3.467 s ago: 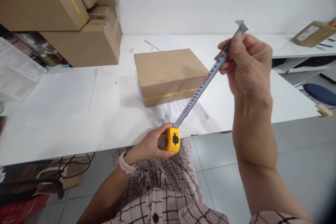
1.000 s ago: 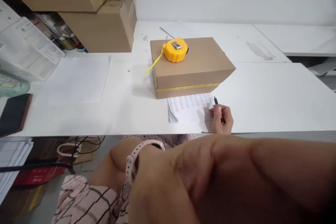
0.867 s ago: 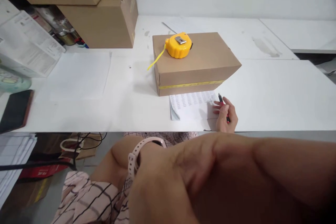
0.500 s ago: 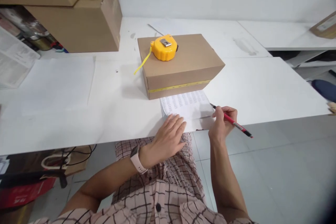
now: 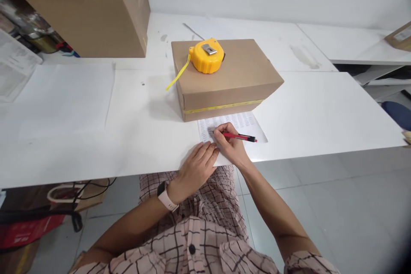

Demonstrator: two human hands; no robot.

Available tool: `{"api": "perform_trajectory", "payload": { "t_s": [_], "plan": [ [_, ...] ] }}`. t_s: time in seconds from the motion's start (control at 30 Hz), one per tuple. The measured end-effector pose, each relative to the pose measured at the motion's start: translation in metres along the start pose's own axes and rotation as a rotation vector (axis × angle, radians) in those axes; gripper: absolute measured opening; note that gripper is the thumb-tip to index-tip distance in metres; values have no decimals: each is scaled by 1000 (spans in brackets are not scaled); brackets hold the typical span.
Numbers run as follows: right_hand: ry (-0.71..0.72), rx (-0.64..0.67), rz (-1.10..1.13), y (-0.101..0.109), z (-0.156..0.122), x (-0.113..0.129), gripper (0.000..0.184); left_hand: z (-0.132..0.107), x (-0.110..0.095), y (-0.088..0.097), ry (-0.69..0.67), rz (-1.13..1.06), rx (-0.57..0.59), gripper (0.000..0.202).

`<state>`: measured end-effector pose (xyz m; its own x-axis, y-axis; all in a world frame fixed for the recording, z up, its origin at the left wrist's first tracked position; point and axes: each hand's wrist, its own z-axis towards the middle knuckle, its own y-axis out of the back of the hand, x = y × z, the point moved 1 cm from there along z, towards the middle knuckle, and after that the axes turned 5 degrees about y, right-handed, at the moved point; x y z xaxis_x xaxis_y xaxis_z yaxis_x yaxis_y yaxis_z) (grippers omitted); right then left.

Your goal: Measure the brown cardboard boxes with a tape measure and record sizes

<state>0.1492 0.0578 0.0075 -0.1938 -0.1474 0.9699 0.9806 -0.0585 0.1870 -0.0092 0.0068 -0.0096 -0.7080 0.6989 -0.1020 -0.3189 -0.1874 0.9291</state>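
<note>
Here, your right hand (image 5: 229,147) was clenched around a red pen (image 5: 240,137), thumb and forefingers pinching it close to the tip. The pen lay almost level, its long axis running side to side along the front face of the brown box (image 5: 237,79). Its writing tip pointed left and touched the printed sheet (image 5: 248,120), and its dark back end pointed right.

That sheet lay on the white table (image 5: 321,111) just in front of the box; whether its far edge went under the box, you could not tell. It carried rows of fine print, too small to read.

Your left hand (image 5: 195,169) rested in front of the box too, touching the right one, fingers loose and flat on the sheet's near left corner, gripping nothing.

The box was shut, with a yellow band of tape along its front, so its contents stayed hidden. On top of the box, toward its left rear, sat a yellow tape measure (image 5: 207,56), metal clip up and with no brand legible, its strap (image 5: 175,79) hanging over the box's left edge. Behind and left of the box stood larger cartons (image 5: 96,21), also shut.
</note>
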Motion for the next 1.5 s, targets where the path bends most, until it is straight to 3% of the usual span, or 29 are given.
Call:
{"api": "perform_trajectory", "payload": {
  "t_s": [0.2, 0.77, 1.5],
  "plan": [
    [-2, -62, -92, 0, -4, 0, 29, 1, 0, 4, 19, -62, 6, 44],
    [45, -30, -208, -3, -6, -4, 28, 2, 0, 7, 23, -120, 15, 44],
    [48, -56, -202, -1, -5, -5, 29, 3, 1, 9, 9, -77, -27, 41]
  ]
}}
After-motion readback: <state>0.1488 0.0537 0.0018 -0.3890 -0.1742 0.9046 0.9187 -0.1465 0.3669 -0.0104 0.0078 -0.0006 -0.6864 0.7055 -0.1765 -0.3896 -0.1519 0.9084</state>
